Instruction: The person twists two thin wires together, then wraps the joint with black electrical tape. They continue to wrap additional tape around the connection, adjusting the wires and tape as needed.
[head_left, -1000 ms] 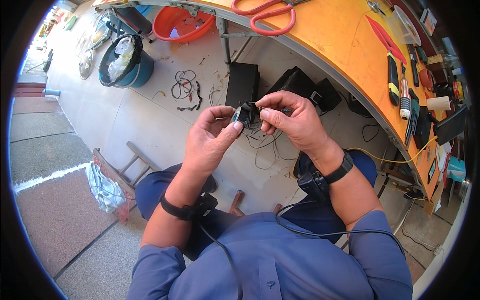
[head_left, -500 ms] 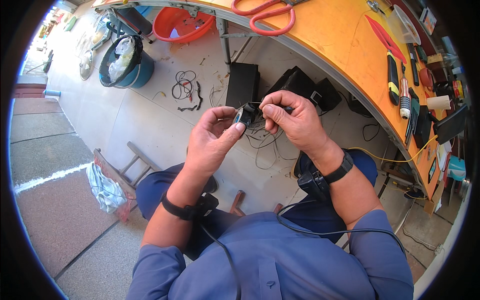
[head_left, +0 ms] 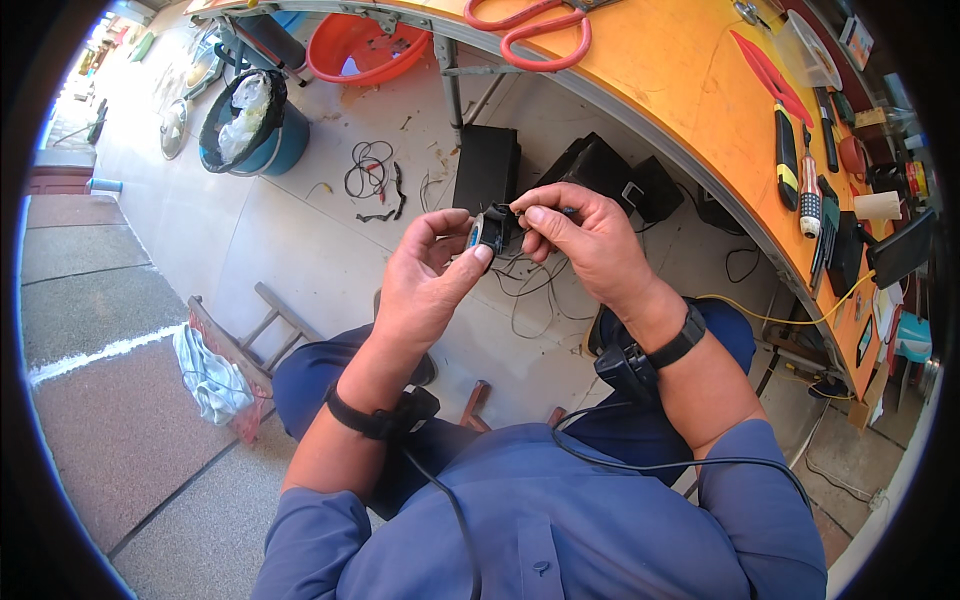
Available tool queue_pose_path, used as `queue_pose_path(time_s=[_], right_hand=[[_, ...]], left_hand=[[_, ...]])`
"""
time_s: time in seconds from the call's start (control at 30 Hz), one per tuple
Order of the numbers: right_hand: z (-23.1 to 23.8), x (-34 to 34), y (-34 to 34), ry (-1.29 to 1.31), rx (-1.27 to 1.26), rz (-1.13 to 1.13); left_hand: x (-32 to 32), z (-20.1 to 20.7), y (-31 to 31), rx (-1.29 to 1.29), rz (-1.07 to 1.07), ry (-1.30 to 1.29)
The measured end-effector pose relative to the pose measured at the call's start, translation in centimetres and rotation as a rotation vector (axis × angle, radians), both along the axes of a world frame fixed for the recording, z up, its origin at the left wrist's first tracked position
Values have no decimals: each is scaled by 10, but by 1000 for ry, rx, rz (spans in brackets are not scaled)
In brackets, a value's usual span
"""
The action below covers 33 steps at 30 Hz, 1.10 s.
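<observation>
In front of my knees both hands meet at a small round black part (head_left: 493,230) with a pale rim and a blue patch; its exact kind is unclear. My left hand (head_left: 430,265) grips it between thumb and fingers. Close on its right, my right hand (head_left: 580,235) is pinched at the part's upper edge. A bit of something dark shows behind its fingers, too hidden to name. Thin loose wires (head_left: 530,285) lie on the floor below the hands.
An orange workbench (head_left: 690,90) curves along the right, holding red-handled scissors (head_left: 548,45), pliers (head_left: 785,150) and a screwdriver (head_left: 809,190). Black boxes (head_left: 487,168) stand beneath it. A blue bucket (head_left: 285,140), a red basin (head_left: 368,50) and a coiled cable (head_left: 368,170) are on the floor.
My right fingertips have shifted slightly left, closer to the black part. The part has turned a little in my left hand.
</observation>
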State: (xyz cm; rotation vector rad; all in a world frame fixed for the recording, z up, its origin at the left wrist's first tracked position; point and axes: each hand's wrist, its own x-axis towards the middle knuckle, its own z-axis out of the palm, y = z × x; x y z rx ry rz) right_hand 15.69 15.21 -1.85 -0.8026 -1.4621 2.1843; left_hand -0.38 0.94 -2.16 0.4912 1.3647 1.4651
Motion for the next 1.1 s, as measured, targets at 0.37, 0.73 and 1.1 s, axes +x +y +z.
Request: queue_pose_path(time_s=[0.37, 0.73, 1.1], right_hand=[[5, 1, 0, 56, -171, 48], [-6, -1, -3, 5, -256, 53], [-3, -4, -10, -49, 7, -18]], left_hand=[[4, 1, 0, 34, -3, 61], [4, -5, 0, 118, -57, 110], [2, -10, -2, 141, -116, 160]])
